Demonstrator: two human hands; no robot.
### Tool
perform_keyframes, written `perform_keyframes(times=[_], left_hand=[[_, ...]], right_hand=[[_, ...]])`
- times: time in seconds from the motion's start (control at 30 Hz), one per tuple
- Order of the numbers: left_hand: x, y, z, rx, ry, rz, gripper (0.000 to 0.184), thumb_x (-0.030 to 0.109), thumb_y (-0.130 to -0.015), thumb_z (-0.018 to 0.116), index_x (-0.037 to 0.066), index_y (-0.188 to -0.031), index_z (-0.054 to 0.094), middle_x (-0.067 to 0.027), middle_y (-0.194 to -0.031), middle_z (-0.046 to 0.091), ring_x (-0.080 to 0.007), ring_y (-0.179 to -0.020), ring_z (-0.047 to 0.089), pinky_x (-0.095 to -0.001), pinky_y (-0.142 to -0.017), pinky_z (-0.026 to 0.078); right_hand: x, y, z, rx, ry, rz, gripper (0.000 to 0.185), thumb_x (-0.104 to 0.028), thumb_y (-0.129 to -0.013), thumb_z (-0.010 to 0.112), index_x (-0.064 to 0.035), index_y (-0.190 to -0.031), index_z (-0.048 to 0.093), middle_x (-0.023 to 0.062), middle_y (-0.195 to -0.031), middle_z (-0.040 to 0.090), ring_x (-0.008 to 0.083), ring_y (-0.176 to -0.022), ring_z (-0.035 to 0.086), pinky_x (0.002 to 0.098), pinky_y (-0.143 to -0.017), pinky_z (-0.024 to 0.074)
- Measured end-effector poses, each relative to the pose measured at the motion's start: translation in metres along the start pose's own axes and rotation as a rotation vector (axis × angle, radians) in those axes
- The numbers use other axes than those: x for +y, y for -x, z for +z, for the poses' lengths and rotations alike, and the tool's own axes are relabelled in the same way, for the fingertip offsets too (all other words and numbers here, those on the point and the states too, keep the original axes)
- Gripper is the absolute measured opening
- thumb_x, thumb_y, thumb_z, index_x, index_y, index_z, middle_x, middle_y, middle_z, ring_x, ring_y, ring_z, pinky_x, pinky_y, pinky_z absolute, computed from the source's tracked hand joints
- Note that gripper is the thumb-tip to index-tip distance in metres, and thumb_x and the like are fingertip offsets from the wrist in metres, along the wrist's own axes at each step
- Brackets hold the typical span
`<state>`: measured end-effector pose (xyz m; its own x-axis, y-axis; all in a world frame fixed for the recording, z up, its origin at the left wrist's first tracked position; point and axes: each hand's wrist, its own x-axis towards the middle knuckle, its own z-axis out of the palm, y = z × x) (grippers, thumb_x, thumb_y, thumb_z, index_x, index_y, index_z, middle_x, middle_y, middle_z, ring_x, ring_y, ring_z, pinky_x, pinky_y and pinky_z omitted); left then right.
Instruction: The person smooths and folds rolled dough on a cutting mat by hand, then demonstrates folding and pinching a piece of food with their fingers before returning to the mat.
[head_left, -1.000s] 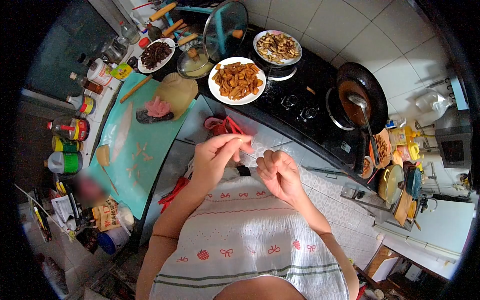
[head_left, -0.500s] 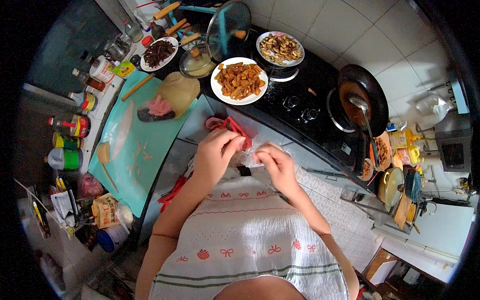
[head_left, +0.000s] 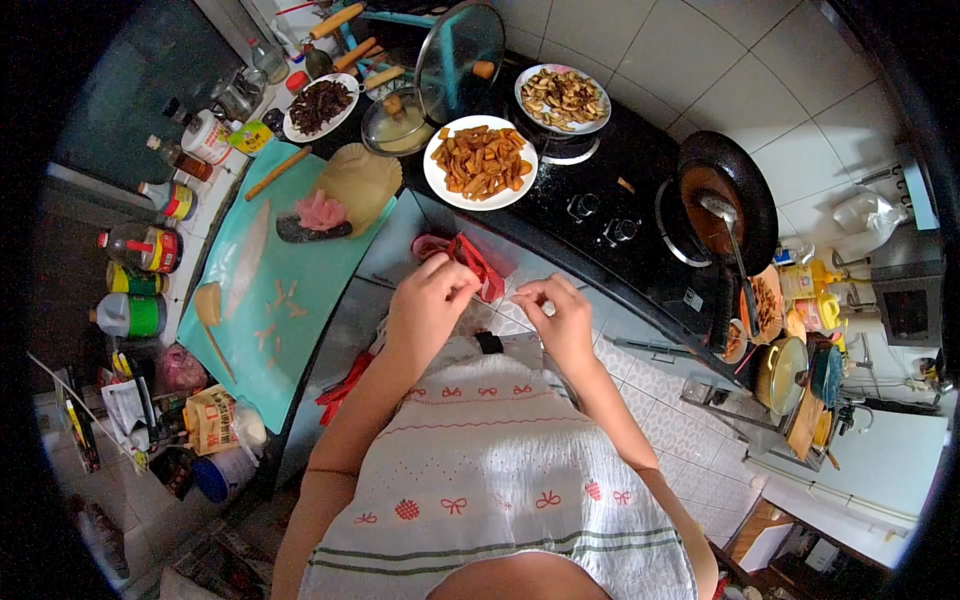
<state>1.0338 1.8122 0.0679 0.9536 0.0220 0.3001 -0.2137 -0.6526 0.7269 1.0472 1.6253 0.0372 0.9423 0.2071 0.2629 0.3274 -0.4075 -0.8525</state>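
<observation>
My left hand (head_left: 430, 308) is raised in front of the apron (head_left: 490, 450), thumb and fingertips pinched together. Facing it across a small gap, my right hand (head_left: 560, 318) makes a similar pinch. Anything between the fingertips is too small to make out. Just beyond my left hand, a red bag (head_left: 478, 268) hangs low by the cabinet front. On the counter past both hands stands a white plate of brown cut strips (head_left: 482, 165). The teal mat (head_left: 330, 270) to the left carries pale scraps (head_left: 280, 305) and a pink mass (head_left: 321, 212) by a dark blade-like piece.
A black wok (head_left: 745, 180) with a ladle (head_left: 722, 210) sits on the right burner. Plates of mushroom-like slices (head_left: 562, 97) and dark strips (head_left: 318, 107) stand at the back. Bottles (head_left: 140, 250) line the left ledge. A glass lid (head_left: 460, 60) leans behind the stove.
My right hand has shifted slightly right and down, widening the gap between the hands. The left hand stays pinched in nearly the same place. Nothing on the counter has moved.
</observation>
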Motion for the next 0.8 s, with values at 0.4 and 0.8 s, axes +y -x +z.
perform_keyframes(times=[0.4,0.8], left_hand=[[0.001,-0.007,0.002,0.117,-0.042,0.189,0.014,0.013,-0.075,0.069,0.005,-0.075,0.057,-0.0070,-0.065,0.057,-0.0234,-0.057,0.057,-0.0318,-0.052,0.044],[0.000,-0.002,0.002,0.096,-0.161,0.131,0.013,0.016,-0.076,0.068,0.006,-0.073,0.060,-0.0048,-0.060,0.056,-0.0239,-0.053,0.055,-0.0328,-0.051,0.043]], right_hand=[[-0.002,0.001,0.002,0.066,0.059,-0.173,0.009,0.003,-0.075,0.063,-0.0021,-0.081,0.059,0.0108,-0.075,0.057,0.0280,-0.065,0.056,0.0341,-0.061,0.0463],[-0.001,0.005,0.013,0.086,0.035,-0.090,0.011,-0.007,-0.076,0.067,-0.0022,-0.072,0.058,0.0080,-0.064,0.058,0.0229,-0.058,0.053,0.0305,-0.056,0.0422]])
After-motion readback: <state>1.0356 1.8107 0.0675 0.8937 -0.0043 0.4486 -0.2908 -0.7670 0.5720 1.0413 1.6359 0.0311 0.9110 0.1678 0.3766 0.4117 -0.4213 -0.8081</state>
